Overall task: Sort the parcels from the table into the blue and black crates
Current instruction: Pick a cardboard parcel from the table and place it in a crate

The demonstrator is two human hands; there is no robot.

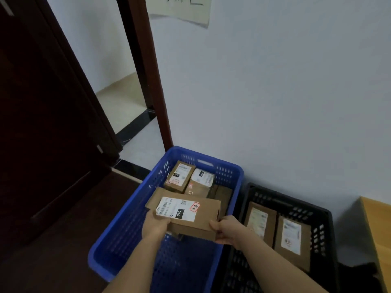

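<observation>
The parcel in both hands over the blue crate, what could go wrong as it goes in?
The held parcel is gripped only at its near edge by the left hand and right hand, so its far end might tip. An open flap on its left could catch the blue crate wall. It may also land crooked on the parcels at the crate's far end.

We note matt brown cardboard parcels [191,216] bearing smooth white paper labels [176,208]; perforated plastic blue crate [127,225] and black crate [325,229]; smooth wooden table [378,225].
</observation>
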